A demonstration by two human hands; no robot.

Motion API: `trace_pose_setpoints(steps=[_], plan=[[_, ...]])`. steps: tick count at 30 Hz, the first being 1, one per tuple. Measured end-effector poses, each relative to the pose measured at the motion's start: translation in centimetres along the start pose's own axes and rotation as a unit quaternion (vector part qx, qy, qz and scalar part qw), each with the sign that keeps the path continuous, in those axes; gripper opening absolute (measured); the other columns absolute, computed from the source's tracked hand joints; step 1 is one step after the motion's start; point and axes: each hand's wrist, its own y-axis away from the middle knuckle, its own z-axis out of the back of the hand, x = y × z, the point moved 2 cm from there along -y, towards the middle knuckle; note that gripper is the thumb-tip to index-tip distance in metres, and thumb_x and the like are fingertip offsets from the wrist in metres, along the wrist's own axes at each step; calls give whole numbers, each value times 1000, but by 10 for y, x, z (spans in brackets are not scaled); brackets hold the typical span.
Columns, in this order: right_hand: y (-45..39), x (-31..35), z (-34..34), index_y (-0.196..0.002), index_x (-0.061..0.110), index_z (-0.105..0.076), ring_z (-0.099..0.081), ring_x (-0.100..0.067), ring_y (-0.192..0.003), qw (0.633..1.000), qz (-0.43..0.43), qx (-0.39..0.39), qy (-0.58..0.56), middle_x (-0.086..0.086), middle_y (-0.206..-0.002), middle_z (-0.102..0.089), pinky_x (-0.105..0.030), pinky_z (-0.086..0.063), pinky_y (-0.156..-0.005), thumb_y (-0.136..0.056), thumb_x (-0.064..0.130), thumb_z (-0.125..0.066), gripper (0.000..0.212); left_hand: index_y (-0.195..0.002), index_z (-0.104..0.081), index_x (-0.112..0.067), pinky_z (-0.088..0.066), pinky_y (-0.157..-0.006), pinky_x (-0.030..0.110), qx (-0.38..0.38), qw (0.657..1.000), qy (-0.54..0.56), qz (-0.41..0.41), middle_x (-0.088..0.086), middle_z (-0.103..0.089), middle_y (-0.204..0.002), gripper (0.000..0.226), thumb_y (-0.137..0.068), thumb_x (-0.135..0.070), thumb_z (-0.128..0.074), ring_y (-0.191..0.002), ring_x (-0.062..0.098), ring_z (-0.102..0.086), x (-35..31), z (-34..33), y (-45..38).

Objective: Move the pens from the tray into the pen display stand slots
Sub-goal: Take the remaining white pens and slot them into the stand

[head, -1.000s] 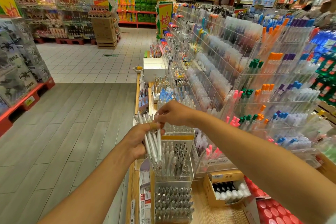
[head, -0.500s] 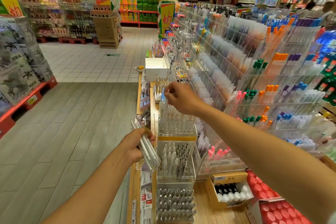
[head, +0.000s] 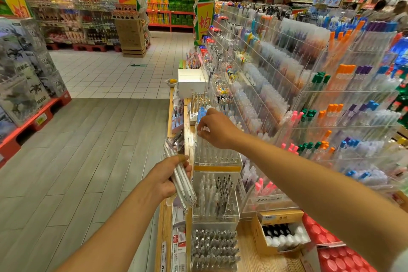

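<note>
Nearest: wooden desk carries a clear acrylic pen display stand in stepped tiers; lowest tier full of silver-tipped pens, middle tier partly filled with white and dark pens. Beside it, an open cardboard box of small black-and-white bottles.

Left hand sits just left of the stand, fingers curled round a bundle of clear-bodied pens, tips angled down toward the middle tier. Count of pens in the bundle: cannot tell, several.

Right hand is over the upper tier, fingertips pinched together at the top of 1 upright clear pen; the pen looks partly seated in a slot. Slot depth not resolvable.

No tray identifiable in view; supply is the left-hand bundle.

Step in hand (judgement): seating 1 pen in the upper tier.

Next move calls for: release once the pen stands free, bring the right hand to the bundle, pick 1 pen, align it upright over a vacant slot.

Far: long acrylic racks of coloured-cap pens, tiled aisle, stocked shelves.
</note>
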Motion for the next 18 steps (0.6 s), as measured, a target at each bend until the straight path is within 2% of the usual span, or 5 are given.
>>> trace_pose_setpoints(steps=[4, 8, 12, 15, 18], plan=[[-3, 2, -6, -111, 15, -70, -52, -24, -102, 1000, -18, 1, 15, 1, -101, -44, -35, -45, -84, -93, 28, -63, 23, -83, -62, -4, -54, -46, 24, 16, 1000, -15, 1, 8, -59, -58, 7, -89, -3, -65, -45, 15, -59, 1, -3, 3], [1, 6, -5, -117, 17, -65, -52, -26, -107, 999, -27, 1, 24, -3, -113, -50, -38, -45, -88, -89, 28, -69, 31, -83, -61, -3, -51, -45, 23, 40, 999, -33, -3, 8, -57, -61, 7, -90, -3, -63, -45, 15, -56, 2, -7, 7], [15, 7, -5, -119, 17, -59, -52, -25, -111, 999, -17, -39, -20, -4, -118, -52, -38, -46, -91, -90, 27, -67, 32, -82, -61, -4, -50, -54, 31, 66, 997, -46, -13, 8, -55, -62, 9, -91, -4, -62, -46, 15, -55, 3, -9, 11], [23, 10, -1, -114, 16, -63, -53, -22, -104, 996, -6, -74, -50, -2, -112, -54, -39, -47, -89, -94, 26, -62, 23, -83, -61, -4, -48, -58, 32, 77, 995, -58, -23, 9, -55, -62, 9, -92, -4, -61, -48, 16, -54, 6, -12, 12], [30, 12, 1, -111, 11, -67, -56, -15, -87, 994, -23, 1, -110, -3, -105, -65, -36, -50, -86, -96, 27, -58, 24, -89, -60, -4, -50, -55, 31, 106, 993, -53, -29, 9, -56, -64, 4, -91, -2, -59, -50, 16, -55, 9, -17, 16]])
